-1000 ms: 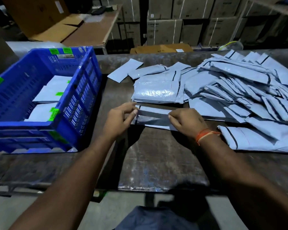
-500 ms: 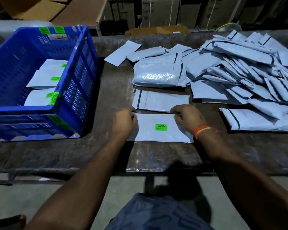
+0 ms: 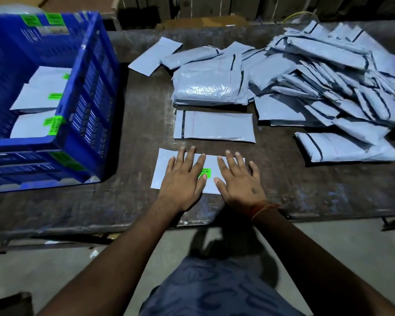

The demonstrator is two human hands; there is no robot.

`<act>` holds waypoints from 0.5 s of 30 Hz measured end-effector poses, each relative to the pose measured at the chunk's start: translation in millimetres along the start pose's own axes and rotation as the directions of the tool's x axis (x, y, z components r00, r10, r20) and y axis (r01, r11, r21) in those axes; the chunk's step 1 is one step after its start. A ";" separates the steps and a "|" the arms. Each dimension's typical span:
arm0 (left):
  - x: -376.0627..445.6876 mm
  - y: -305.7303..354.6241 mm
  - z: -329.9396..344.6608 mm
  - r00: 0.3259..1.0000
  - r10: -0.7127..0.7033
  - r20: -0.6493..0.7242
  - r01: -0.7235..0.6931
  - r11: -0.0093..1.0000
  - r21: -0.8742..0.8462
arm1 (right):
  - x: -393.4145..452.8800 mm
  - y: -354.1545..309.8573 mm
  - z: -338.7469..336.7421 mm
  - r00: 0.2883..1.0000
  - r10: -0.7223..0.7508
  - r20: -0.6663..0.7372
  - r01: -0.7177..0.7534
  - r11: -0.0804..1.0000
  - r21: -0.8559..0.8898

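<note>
Dark desk (image 3: 123,201), near middle: left hand (image 3: 183,179) and right hand (image 3: 240,181) press a green-labelled mailer (image 3: 164,169) flat, fingers (image 3: 191,156) spread wide. Labelled mailers (image 3: 39,96) lie in the blue crate (image 3: 91,87), left; the far-right pile (image 3: 328,71) looks undone.

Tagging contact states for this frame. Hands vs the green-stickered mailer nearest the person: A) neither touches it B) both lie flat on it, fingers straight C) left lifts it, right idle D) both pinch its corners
B: the left hand and the right hand rest palm-down with straight, spread fingers on the mailer, which lies flat on the table.
</note>
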State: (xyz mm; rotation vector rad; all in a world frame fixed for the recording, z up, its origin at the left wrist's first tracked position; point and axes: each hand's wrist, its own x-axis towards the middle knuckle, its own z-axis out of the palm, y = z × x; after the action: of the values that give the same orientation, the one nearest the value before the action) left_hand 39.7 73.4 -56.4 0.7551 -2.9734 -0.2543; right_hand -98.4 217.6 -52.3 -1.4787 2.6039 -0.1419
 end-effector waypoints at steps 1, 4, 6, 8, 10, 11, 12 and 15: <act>-1.3 -1.3 -0.2 1.000 0.003 -0.005 -0.003 1.000 -0.003 | -0.6 2.2 0.0 1.000 0.020 -0.012 -0.020 1.000 0.007; -11.4 -17.2 -2.6 0.999 -0.037 -0.010 0.037 0.999 -0.028 | -7.5 19.2 1.2 0.996 0.087 -0.022 -0.088 0.996 -0.017; -20.4 -32.0 -6.2 0.994 -0.103 -0.021 0.102 0.994 -0.037 | -12.2 31.4 -2.2 0.989 0.142 -0.037 -0.144 0.988 -0.047; -27.2 -37.8 -12.1 0.992 -0.123 -0.041 0.120 0.991 -0.065 | -13.2 31.2 -9.5 0.977 0.199 -0.083 -0.202 0.979 -0.039; -28.5 -33.1 -17.0 0.998 -0.019 -0.064 0.016 0.998 -0.053 | -10.7 14.8 -17.0 0.975 0.165 -0.148 -0.168 0.986 -0.004; -26.9 -28.9 -17.7 0.997 0.049 -0.064 -0.052 0.998 -0.043 | -8.4 2.1 -18.9 0.980 0.108 -0.166 -0.107 0.994 0.018; -24.3 -24.9 -17.1 0.994 0.096 -0.055 -0.099 0.994 -0.046 | -6.4 -11.7 -19.6 0.984 0.046 -0.170 -0.040 0.998 0.040; -16.9 -19.4 -12.3 0.996 0.094 -0.011 -0.095 0.992 -0.087 | -2.0 -44.4 -8.6 0.993 -0.042 -0.107 0.051 0.996 0.080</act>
State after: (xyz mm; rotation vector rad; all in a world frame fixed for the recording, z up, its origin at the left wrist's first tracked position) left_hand 64.9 62.9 -48.0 0.6032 -2.9592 -0.3728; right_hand -61.3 196.7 -37.0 -1.5436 2.6106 -0.3377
